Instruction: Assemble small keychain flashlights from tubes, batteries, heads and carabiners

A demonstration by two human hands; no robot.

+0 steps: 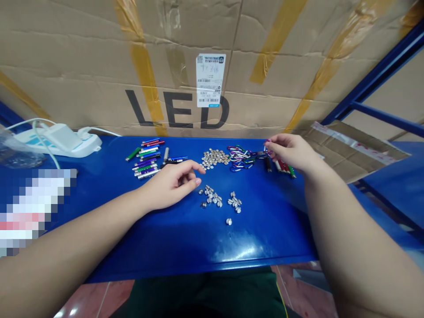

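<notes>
Left to right on the blue table [265,234]: a white power strip [58,139] stands at the far left beside a clear plastic bag [16,152]. Next comes a group of short coloured metal tubes [145,159], laid roughly side by side. The left hand [172,183] is just right of this group, with its fingers loosely curled and open. It holds nothing and is nearest to the tubes and to two small clusters of round silver pieces [212,196] in front of it. A larger pile of the same kind of silver pieces [215,158] lies beyond the fingertips. To its right is a heap of multicoloured carabiners [240,158]. The right hand [291,152] is at this heap in a narrow pinch, with its fingertips [267,143] closed on a thin loop that appears to be a carabiner. More coloured tubes [283,168] lie under the wrist. At this point, the work in hand is at the carabiner heap.
</notes>
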